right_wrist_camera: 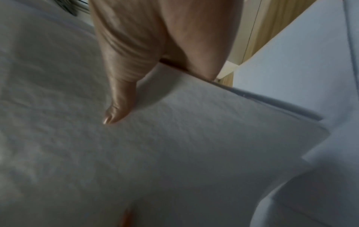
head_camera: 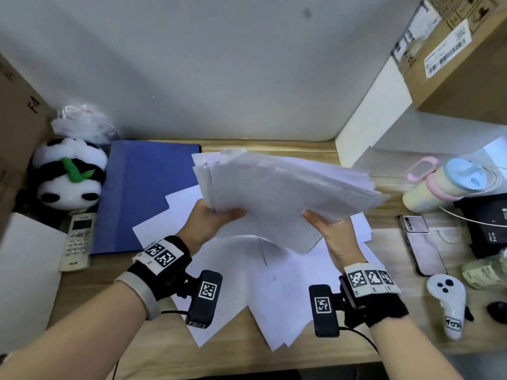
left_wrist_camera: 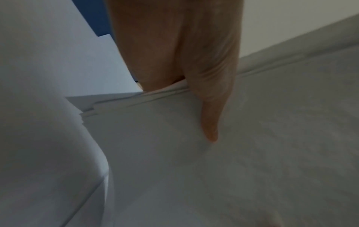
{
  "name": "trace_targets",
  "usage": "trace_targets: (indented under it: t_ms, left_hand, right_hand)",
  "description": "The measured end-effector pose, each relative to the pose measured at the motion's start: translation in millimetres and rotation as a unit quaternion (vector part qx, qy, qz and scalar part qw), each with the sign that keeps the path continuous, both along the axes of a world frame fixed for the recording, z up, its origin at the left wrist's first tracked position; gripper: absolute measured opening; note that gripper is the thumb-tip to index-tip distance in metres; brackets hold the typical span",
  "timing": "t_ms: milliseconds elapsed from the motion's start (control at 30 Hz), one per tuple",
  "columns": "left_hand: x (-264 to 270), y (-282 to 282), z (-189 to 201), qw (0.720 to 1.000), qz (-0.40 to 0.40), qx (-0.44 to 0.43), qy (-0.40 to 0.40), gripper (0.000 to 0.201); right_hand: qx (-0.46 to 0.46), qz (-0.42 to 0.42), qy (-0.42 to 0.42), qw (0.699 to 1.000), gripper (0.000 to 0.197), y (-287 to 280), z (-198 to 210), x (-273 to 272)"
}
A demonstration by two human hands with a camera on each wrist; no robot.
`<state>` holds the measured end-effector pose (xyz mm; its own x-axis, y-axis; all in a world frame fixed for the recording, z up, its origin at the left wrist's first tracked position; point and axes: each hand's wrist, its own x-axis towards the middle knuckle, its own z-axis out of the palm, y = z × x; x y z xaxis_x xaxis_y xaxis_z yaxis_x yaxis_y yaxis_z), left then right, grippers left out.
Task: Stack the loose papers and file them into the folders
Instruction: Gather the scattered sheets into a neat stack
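Note:
A thick stack of white papers [head_camera: 279,187] is held up above the desk, tilted, with uneven edges. My left hand [head_camera: 216,218] grips its near left corner, thumb on top; in the left wrist view the thumb [left_wrist_camera: 209,119] presses the stack [left_wrist_camera: 252,153]. My right hand [head_camera: 323,223] grips the near right edge, and the right wrist view shows its thumb [right_wrist_camera: 116,107] lying on the stack [right_wrist_camera: 174,153]. More loose sheets [head_camera: 263,292] lie fanned on the desk below. A blue folder [head_camera: 142,193] lies flat at the left, partly under the sheets.
A panda plush [head_camera: 70,176] and a remote control [head_camera: 78,241] sit left of the folder. At the right are a bottle [head_camera: 444,185], a phone [head_camera: 422,242], a white controller [head_camera: 450,305] and a black box [head_camera: 488,223]. Cardboard boxes [head_camera: 461,58] stand at the back right.

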<state>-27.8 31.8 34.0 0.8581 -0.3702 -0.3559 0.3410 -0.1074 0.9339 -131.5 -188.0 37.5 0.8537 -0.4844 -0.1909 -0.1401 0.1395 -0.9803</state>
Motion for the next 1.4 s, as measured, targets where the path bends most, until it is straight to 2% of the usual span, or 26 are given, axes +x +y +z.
trace_targets:
  t_ms: [100, 167, 200, 233, 267, 300, 333, 400, 467, 533, 667, 767, 867, 933, 1000, 1033, 1100, 1167, 1267, 1367, 1400]
  left_hand:
    - [0.9, -1.2, 2.2, 0.999, -0.033, 0.025, -0.016, 0.032]
    - [6.0, 4.9, -21.0, 0.996, -0.047, 0.071, 0.017, 0.039]
    - [9.7, 12.6, -36.6, 0.987, -0.056, 0.136, 0.064, 0.052]
    - [15.9, 21.7, -62.1, 0.977, -0.077, 0.183, 0.081, 0.079]
    - [21.6, 28.1, -86.4, 0.968, -0.076, 0.219, 0.097, 0.100]
    - [25.5, 29.9, -95.8, 0.969, -0.078, 0.216, 0.089, 0.103]
    - [28.2, 25.0, -89.6, 0.978, -0.075, 0.187, 0.054, 0.091]
    - [19.7, 7.5, -35.8, 0.995, -0.020, 0.099, 0.018, 0.047]
    - [17.0, -4.4, -16.2, 0.997, -0.010, 0.072, 0.014, 0.034]
    - [13.1, -6.1, -18.8, 0.996, -0.017, 0.080, 0.023, 0.034]
    - [11.0, -11.7, -26.9, 0.997, -0.022, 0.060, 0.038, 0.039]
    - [13.0, -18.3, -30.7, 0.997, -0.009, 0.075, 0.017, 0.030]
    - [17.6, -18.5, -29.0, 0.996, 0.017, 0.086, -0.002, 0.017]
    - [19.7, -11.6, -35.8, 0.995, 0.035, 0.089, 0.016, 0.022]
    - [21.0, 0.9, -48.1, 0.991, 0.067, 0.103, 0.048, 0.027]
    - [20.6, 8.9, -56.0, 0.988, 0.084, 0.116, 0.062, 0.028]
    - [17.5, 24.2, -73.1, 0.979, 0.111, 0.138, 0.103, 0.031]
    - [12.1, 37.2, -88.6, 0.969, 0.128, 0.158, 0.143, 0.034]
    - [3.6, 50.3, -110.2, 0.953, 0.135, 0.204, 0.177, 0.039]
    - [-3.4, 56.0, -121.1, 0.945, 0.132, 0.229, 0.195, 0.041]
    - [-4.9, 56.1, -122.4, 0.944, 0.132, 0.233, 0.196, 0.041]
  right_hand:
    - [-0.042, 0.032, 0.041, 0.998, 0.049, -8.0, -8.4, -1.8]
    - [-0.039, 0.055, 0.066, 0.996, 0.041, -8.6, -11.8, 2.3]
    - [-0.036, 0.069, 0.075, 0.994, 0.029, -8.5, -11.4, 5.4]
    - [-0.039, 0.083, 0.085, 0.992, 0.020, -9.1, -10.8, 8.7]
    - [-0.036, 0.082, 0.100, 0.991, 0.026, -8.9, -9.4, 11.1]
    - [-0.042, 0.064, 0.113, 0.991, 0.032, -8.3, -8.2, 12.7]
    - [-0.051, 0.034, 0.114, 0.992, 0.032, -8.4, -8.2, 13.2]
    - [-0.030, -0.001, 0.081, 0.996, 0.014, -8.5, -11.1, 13.2]
    - [-0.007, -0.009, 0.069, 0.998, 0.018, -4.4, -13.6, 14.4]
    - [-0.007, -0.012, 0.079, 0.997, 0.022, 0.1, -18.4, 15.7]
    - [0.015, -0.021, 0.094, 0.995, 0.016, 5.4, -23.1, 24.6]
    - [-0.012, -0.025, 0.114, 0.993, 0.008, 4.6, -23.9, 28.5]
    - [0.008, -0.005, 0.090, 0.996, 0.005, 1.3, -20.1, 29.6]
    - [0.035, -0.042, 0.094, 0.994, 0.009, -7.9, -26.3, 23.8]
    - [0.062, -0.135, 0.175, 0.973, 0.018, -23.9, -42.8, 12.7]
    - [0.070, -0.173, 0.243, 0.952, 0.023, -32.1, -52.9, 5.0]
    - [0.101, -0.211, 0.356, 0.905, 0.030, -44.5, -72.4, -10.6]
    - [0.116, -0.233, 0.399, 0.879, 0.037, -50.5, -87.5, -19.0]
    - [0.153, -0.245, 0.393, 0.873, 0.045, -55.5, -96.0, -17.8]
    - [0.191, -0.196, 0.374, 0.886, 0.060, -60.7, -107.1, -6.5]
    - [0.198, -0.174, 0.372, 0.890, 0.056, -60.8, -107.7, -2.5]
